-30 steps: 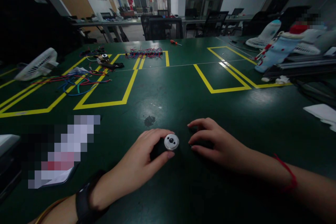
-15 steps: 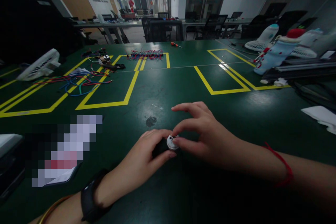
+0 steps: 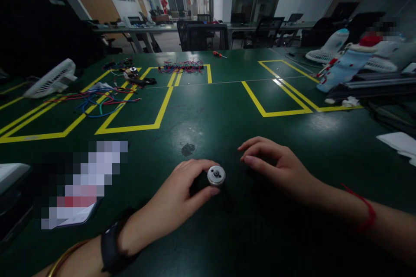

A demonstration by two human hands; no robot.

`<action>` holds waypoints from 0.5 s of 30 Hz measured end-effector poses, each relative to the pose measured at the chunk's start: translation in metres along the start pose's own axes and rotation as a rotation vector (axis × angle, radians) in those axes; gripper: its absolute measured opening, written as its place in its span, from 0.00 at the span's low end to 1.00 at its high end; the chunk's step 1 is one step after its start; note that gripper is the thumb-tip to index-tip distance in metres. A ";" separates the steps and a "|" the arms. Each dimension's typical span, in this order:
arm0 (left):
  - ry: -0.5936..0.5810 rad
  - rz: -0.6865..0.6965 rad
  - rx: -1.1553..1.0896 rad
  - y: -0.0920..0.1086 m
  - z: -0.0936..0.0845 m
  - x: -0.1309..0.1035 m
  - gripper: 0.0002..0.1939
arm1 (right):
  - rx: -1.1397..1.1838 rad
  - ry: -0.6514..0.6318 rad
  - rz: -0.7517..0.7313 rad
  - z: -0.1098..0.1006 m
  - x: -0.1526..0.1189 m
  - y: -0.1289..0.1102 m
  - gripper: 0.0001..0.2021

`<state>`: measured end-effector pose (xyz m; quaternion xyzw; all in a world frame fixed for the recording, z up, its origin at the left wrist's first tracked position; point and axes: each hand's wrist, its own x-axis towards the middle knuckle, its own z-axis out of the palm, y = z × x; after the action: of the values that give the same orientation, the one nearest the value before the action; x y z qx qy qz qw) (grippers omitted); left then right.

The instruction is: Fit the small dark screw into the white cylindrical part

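Note:
In the head view my left hand (image 3: 182, 192) holds a small motor (image 3: 216, 175) between thumb and forefinger. The motor's round silver end faces up, showing a central boss and two small dark holes, while its lower body is mostly hidden. To the right, apart from the motor, my right hand (image 3: 276, 162) hovers over the table (image 3: 201, 242). Its fingers are loosely bent, and I see nothing between them.
A phone-like slab (image 3: 81, 207), partly pixelated, lies at left. Beyond are loose wires (image 3: 104, 101), a white fan (image 3: 52, 80), a wire bundle (image 3: 182, 66) and an orange screwdriver (image 3: 219, 54). At right stand a light-blue bottle (image 3: 344, 69) and white paper (image 3: 398, 145). Yellow tape (image 3: 130, 130) marks the table.
My right hand has let go of the motor's top and drawn away to the right, uncovering the round end. My left hand keeps its hold in nearly the same place.

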<state>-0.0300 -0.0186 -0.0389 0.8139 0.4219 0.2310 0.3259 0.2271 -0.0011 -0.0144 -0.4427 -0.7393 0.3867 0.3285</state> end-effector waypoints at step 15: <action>-0.025 -0.022 0.015 -0.004 -0.001 -0.002 0.19 | 0.567 0.125 0.292 -0.003 -0.011 0.024 0.07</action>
<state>-0.0336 -0.0183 -0.0411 0.8145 0.4282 0.2141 0.3277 0.2434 -0.0025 -0.0356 -0.4579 -0.5091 0.5923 0.4246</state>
